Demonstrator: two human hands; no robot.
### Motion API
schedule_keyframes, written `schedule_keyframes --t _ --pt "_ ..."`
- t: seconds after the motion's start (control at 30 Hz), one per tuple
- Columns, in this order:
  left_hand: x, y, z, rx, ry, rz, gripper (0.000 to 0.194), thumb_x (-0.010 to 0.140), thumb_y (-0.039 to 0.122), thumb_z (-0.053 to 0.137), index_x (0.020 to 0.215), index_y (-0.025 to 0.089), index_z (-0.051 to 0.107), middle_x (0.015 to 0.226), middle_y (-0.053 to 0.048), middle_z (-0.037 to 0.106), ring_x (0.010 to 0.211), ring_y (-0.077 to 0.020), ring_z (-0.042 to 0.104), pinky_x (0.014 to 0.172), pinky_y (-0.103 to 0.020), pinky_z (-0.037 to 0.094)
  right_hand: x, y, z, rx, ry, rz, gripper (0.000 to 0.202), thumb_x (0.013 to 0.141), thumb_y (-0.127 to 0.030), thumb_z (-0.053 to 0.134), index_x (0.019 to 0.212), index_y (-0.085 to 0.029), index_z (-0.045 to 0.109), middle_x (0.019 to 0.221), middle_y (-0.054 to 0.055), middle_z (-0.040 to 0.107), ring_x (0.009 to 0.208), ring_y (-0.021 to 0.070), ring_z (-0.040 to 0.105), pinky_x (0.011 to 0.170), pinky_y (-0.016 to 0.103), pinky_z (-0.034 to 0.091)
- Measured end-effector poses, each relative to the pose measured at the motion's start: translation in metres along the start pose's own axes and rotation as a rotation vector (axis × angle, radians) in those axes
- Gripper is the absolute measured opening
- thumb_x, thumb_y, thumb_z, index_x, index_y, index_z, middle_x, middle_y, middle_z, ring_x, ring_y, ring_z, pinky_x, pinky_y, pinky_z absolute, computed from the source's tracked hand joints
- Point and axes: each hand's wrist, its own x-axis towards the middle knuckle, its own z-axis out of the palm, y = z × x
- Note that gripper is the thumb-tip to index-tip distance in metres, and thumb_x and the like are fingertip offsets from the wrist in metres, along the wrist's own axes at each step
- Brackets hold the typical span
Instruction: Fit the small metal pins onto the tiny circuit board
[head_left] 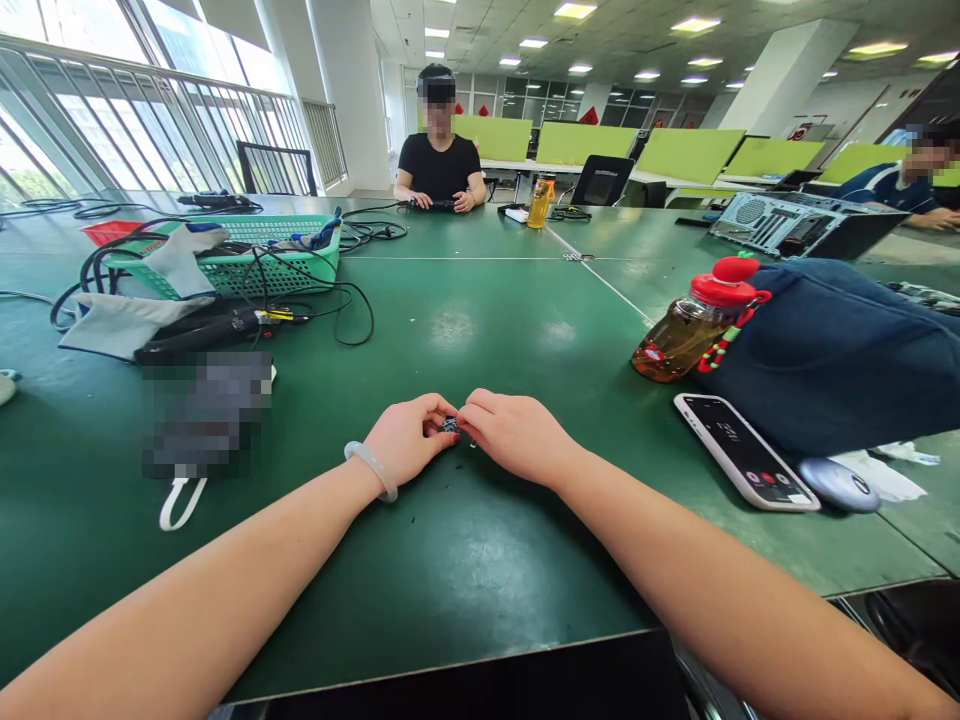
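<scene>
Over the green table (480, 545), my left hand (409, 435) pinches a small dark piece with light markings (450, 425) between thumb and fingers. A pale bracelet (373, 470) circles the left wrist. My right hand (517, 430) meets it from the right, its fingers pressed together at the right side of the small piece. Whatever sits between the right fingertips is too small to make out. Tiny dark and light bits lie on the tabletop just below the hands.
A green basket (300, 270) with cables and gloves stands at the left, a blurred pouch (217, 415) nearer. Rightward are a red-lidded bottle (679, 335), dark blue bag (840, 360), phone (746, 450) and mouse (838, 485). A person (439, 160) sits opposite.
</scene>
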Motion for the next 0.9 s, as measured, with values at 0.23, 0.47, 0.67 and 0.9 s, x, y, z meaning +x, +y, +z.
schedule_keyframes --t 0.23,0.47,0.67,0.9 --pt "0.0 0.0015 0.0004 -0.118 -0.029 0.021 0.02 0.069 0.03 0.06 0.086 0.019 0.059 0.074 0.0 0.065 0.066 -0.0137 0.057 0.065 -0.027 0.046 -0.0011 0.0008 0.0005 0.055 0.044 0.005 0.025 0.091 -0.027 0.038 0.081 -0.018 0.059 0.079 0.003 0.055 0.065 0.0104 0.048 0.053 0.024 0.027" --pt "0.0021 -0.0027 -0.0002 -0.181 -0.02 0.029 0.024 0.069 0.031 0.062 0.089 0.018 0.059 0.072 0.0 0.064 0.063 -0.0129 0.057 0.063 -0.026 0.046 0.0005 0.0056 -0.0003 0.439 0.109 0.273 0.007 0.082 -0.024 0.055 0.079 -0.02 0.059 0.079 -0.001 0.057 0.065 0.0086 0.048 0.058 0.021 0.033" --pt "0.0017 -0.0024 -0.0002 -0.208 -0.033 0.032 0.025 0.069 0.031 0.063 0.09 0.018 0.06 0.07 0.001 0.062 0.062 -0.0122 0.056 0.064 -0.026 0.045 0.0015 0.0074 0.0009 0.665 0.081 0.406 0.015 0.076 -0.034 0.06 0.073 -0.019 0.056 0.07 -0.003 0.055 0.061 0.0088 0.045 0.055 0.021 0.033" --pt "0.0018 -0.0026 0.0 -0.176 -0.02 0.05 0.024 0.069 0.032 0.062 0.089 0.019 0.06 0.069 0.001 0.062 0.061 -0.0124 0.055 0.063 -0.026 0.045 0.0022 0.0069 0.0002 0.736 0.084 0.412 0.018 0.079 -0.033 0.056 0.07 -0.018 0.055 0.065 -0.004 0.054 0.059 0.0079 0.044 0.056 0.021 0.033"
